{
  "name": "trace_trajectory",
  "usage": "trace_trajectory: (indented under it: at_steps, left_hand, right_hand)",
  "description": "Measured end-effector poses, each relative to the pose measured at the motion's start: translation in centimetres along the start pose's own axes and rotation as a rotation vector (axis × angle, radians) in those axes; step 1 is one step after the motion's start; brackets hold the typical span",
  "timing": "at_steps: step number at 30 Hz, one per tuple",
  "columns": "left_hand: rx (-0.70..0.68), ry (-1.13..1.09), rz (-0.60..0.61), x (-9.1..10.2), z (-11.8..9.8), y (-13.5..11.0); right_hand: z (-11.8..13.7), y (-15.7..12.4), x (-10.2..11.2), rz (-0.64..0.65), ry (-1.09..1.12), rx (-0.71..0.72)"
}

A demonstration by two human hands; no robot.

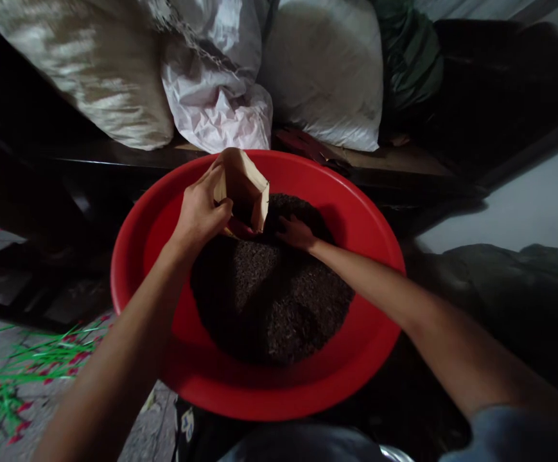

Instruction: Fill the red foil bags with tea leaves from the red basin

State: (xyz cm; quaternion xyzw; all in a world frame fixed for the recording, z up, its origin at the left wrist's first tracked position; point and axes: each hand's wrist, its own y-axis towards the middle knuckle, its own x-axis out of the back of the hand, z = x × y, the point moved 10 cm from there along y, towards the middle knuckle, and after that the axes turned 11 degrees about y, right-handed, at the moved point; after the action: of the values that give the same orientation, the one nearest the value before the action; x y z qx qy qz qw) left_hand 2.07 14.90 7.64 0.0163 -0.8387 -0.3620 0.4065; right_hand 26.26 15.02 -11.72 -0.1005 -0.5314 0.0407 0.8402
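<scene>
My left hand [204,208] is closed on the side of a paper bag [247,186], thumb at the front and fingers behind. The bag's mouth gapes toward me, and its inside is in shadow. Below it, a heap of dark, small, loose pieces like dried leaves or seeds [269,301] lies in a wide red plastic basin [279,394]; I cannot tell their exact kind. My right hand [298,232] rests at the far part of the heap, just right of the bag, its fingers apart and their tips partly hidden in the dark pieces.
Behind the basin, full sacks [327,70] stand on a dark wooden ledge [129,157], a crumpled white sack [221,109] among them. Green sticks with red tips [52,359] lie scattered on the floor at lower left. A dark green bundle [514,289] lies at right.
</scene>
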Motion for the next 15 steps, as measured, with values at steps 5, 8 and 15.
trace_trajectory:
  at_steps: [5, 8, 15]
  left_hand:
    - [-0.024, -0.026, 0.012, 0.1, -0.2, -0.2]
    - [-0.055, -0.013, 0.001, 0.2, -0.7, -0.3]
    - [-0.089, -0.053, 0.061, -0.3, -1.4, -0.2]
  right_hand:
    - [-1.6, -4.8, 0.7, -0.005, 0.140, 0.020]
    - [0.4, -6.6, 5.0, -0.138, 0.351, 0.105]
    - [13.1, -8.2, 17.0, -0.397, 1.013, 0.476]
